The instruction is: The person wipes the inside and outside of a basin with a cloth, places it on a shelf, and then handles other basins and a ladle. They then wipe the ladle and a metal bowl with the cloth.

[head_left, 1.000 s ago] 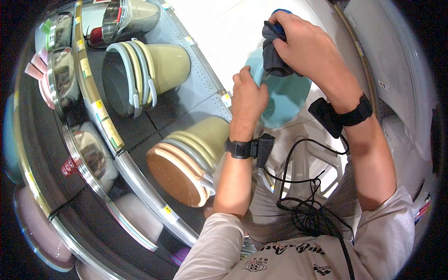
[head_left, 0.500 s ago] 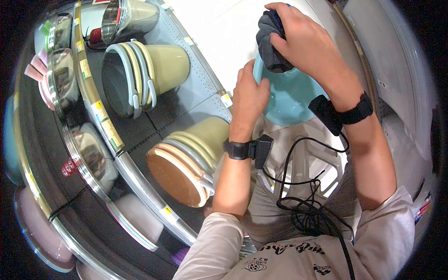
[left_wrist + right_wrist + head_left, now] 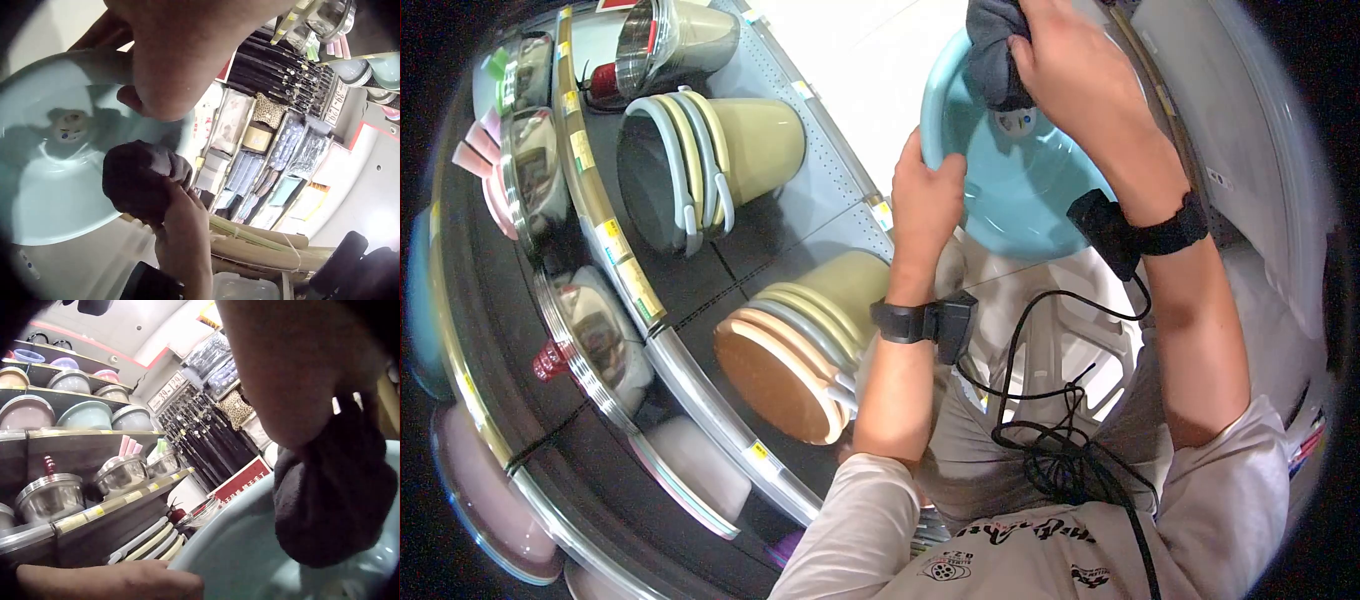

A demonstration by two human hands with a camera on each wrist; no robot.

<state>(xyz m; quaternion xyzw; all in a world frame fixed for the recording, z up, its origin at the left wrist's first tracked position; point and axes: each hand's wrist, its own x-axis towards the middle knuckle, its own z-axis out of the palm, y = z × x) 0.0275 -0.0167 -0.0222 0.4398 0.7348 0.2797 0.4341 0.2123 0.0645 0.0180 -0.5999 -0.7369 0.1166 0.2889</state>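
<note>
A light blue plastic basin (image 3: 1030,200) is tilted with its inside facing the head camera, and a small round label (image 3: 1015,122) shows on its inner bottom. My left hand (image 3: 930,205) grips the rim on the left side, thumb over the inner edge. In my right hand (image 3: 1085,95) is a bunched dark grey cloth (image 3: 997,60), held over the upper part of the basin. From the left wrist, the cloth (image 3: 134,178) overlaps the basin's rim area. The right wrist view has the cloth (image 3: 331,500) hanging in front of the basin's inner wall.
Stacked buckets (image 3: 765,135) lie on their sides on the shelf to the left, with another stack (image 3: 785,370) nearer me. Steel pots (image 3: 595,330) line the shelf beyond. A pale plastic stool (image 3: 1040,350) stands below the basin. A black cable (image 3: 1060,450) hangs across my lap.
The basin has tipped so that much more of its inside and its label show. My right hand and the cloth have moved upward in the head view. My left hand stays at the rim.
</note>
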